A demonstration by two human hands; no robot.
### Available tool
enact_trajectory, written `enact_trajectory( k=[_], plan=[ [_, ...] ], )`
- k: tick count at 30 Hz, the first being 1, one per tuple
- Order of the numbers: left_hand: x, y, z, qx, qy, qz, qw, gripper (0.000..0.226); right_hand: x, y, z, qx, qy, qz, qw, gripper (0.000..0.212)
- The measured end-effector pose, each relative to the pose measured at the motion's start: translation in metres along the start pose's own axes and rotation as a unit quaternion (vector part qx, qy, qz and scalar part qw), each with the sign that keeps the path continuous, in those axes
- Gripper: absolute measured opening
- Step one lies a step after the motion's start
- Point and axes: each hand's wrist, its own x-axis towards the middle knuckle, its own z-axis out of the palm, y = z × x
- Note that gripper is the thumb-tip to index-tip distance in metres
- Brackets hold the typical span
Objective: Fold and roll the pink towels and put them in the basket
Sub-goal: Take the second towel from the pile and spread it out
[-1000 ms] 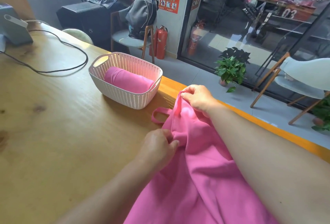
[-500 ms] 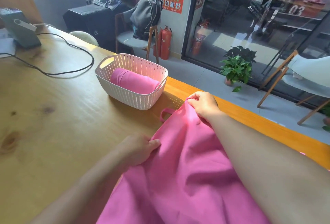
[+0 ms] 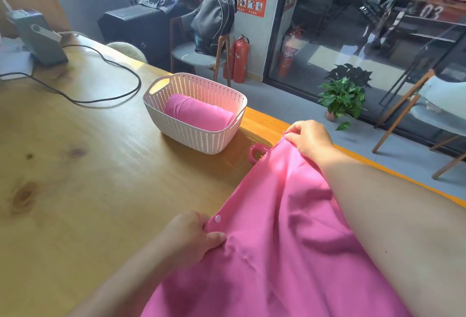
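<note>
We note left hand [image 3: 194, 233] and right hand [image 3: 309, 137] each pinching a corner of the pink towel [image 3: 277, 228] by the table's [image 3: 88, 178] far edge; the basket [image 3: 199, 137] holds a rolled towel [image 3: 199, 114].

Office or studio workspace, long wooden table [image 3: 75, 165]; red fire extinguishers [image 3: 238, 59] by far glass wall [image 3: 365, 39], safety notice [image 3: 249, 1], chairs [image 3: 201, 51]

One wide-angle camera on my head looks forward and down across the wooden surface [image 3: 75, 165]. My forearms enter from the bottom edge, close to the lens. Farther off, the floor and glass wall [image 3: 365, 39] fill the upper right.
</note>
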Motion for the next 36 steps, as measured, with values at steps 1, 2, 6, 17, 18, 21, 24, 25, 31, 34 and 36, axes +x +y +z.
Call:
enact_trajectory(
  k=[1,2,6,17,18,21,24,25,31,34,36],
  plan=[
    [-0.001,0.001,0.003,0.015,0.012,0.009,1.000,0.037,0.002,-0.001,0.002,-0.004,0.001,-0.005,1.000,0.007],
    [-0.001,0.003,0.006,0.035,0.025,0.017,0.999,0.035,0.003,-0.002,0.004,-0.007,0.004,-0.008,1.000,0.006],
    [0.001,0.006,0.011,0.063,0.067,0.016,0.996,0.041,-0.006,-0.019,0.009,-0.100,0.024,-0.023,0.994,0.036],
    [-0.007,0.015,0.004,0.013,0.044,-0.027,0.999,0.041,-0.236,-0.063,0.057,-0.178,-0.090,-0.084,0.976,0.053],
    [-0.011,0.015,0.001,0.002,0.030,-0.032,0.999,0.038,-0.241,-0.060,0.062,-0.163,-0.088,-0.067,0.980,0.059],
    [-0.033,0.003,-0.008,-0.039,-0.031,-0.062,0.997,0.036,-0.244,-0.051,0.073,-0.151,-0.066,-0.050,0.985,0.066],
    [-0.067,-0.024,-0.017,-0.079,-0.120,-0.093,0.985,0.030,-0.242,-0.044,0.077,-0.148,-0.079,-0.048,0.985,0.068],
    [-0.078,-0.034,-0.019,-0.103,-0.159,-0.101,0.977,0.028,-0.240,-0.044,0.075,-0.147,-0.087,-0.051,0.984,0.068],
    [-0.133,-0.076,-0.029,-0.184,-0.216,-0.114,0.952,0.031,-0.246,-0.066,0.053,-0.153,-0.131,-0.059,0.978,0.065],
    [-0.150,-0.081,-0.026,-0.262,-0.178,-0.086,0.945,0.019,-0.298,-0.084,0.061,-0.106,-0.070,-0.091,0.988,0.060],
    [-0.160,-0.083,-0.024,-0.263,-0.140,-0.064,0.953,0.029,-0.335,-0.088,0.075,-0.100,-0.093,-0.108,0.985,0.059]
  ],
)
